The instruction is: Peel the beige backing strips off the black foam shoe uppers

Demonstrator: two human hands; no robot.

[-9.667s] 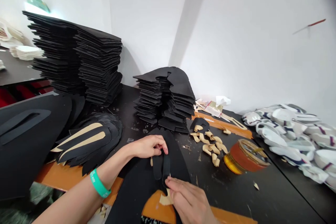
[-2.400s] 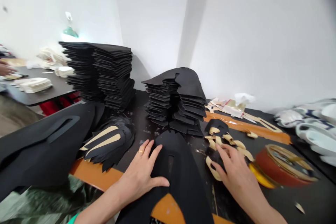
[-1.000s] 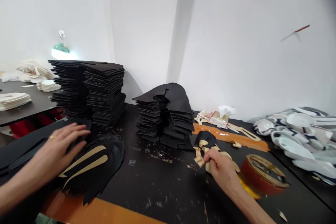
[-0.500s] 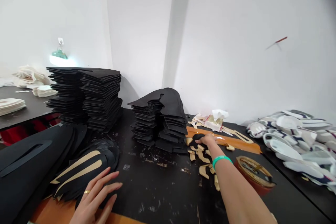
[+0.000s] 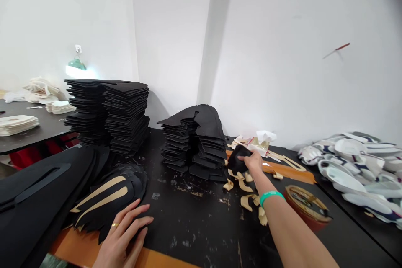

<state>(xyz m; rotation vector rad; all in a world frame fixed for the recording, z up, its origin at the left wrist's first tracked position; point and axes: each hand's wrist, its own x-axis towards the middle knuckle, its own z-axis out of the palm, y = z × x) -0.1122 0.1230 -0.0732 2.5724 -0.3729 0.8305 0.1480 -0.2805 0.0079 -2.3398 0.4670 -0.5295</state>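
Observation:
My right hand point(image 5: 253, 162), with a green band on the wrist, grips a dark, flat black piece point(image 5: 238, 158) and holds it tilted up at the far side of the table. Around and below it lie curled tan strips point(image 5: 246, 202). My left hand point(image 5: 127, 232), with a ring on one finger, is near the table's front edge with its fingers spread and holds nothing. Just left of it is a pile of black cut pieces point(image 5: 133, 180), the top one bearing two tan stripes point(image 5: 108, 207).
Two stacks of black sheets, one tall point(image 5: 125, 113) and one lower point(image 5: 205, 134), stand toward the wall. White shoe uppers point(image 5: 351, 167) are heaped at right. A round brown container point(image 5: 306, 207) sits beside my right forearm. Large black panels point(image 5: 37, 201) lie at left.
My right hand has lifted the black piece off the table among the tan strips, so more of it shows. My left hand stays spread; the view has shifted slightly.

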